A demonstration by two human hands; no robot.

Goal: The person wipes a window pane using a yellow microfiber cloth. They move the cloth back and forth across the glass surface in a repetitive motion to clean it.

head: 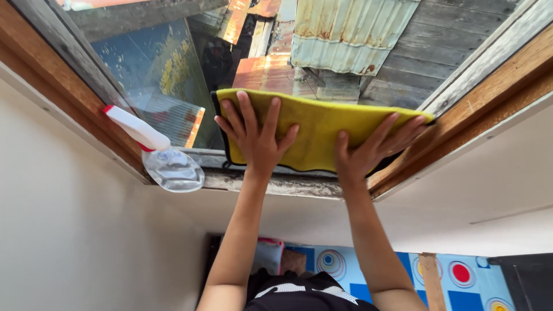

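Note:
A yellow cloth (322, 124) with a dark edge lies flat against the lower part of a window pane (167, 75). My left hand (256, 135) presses on the cloth's left part, fingers spread. Over on the cloth's right part, my right hand (374, 150) presses too, its fingers spread and reaching toward the right frame. Both arms stretch up from the bottom of the view. A clear spray bottle (164, 158) with a white and red nozzle stands on the sill, left of my left hand.
A wooden window frame (478, 103) surrounds the pane, with a worn, dirty sill (276, 184) beneath the cloth. Rusty corrugated roofs (345, 40) show through the glass. White wall (69, 230) lies below the window. A blue patterned floor mat (461, 276) is under me.

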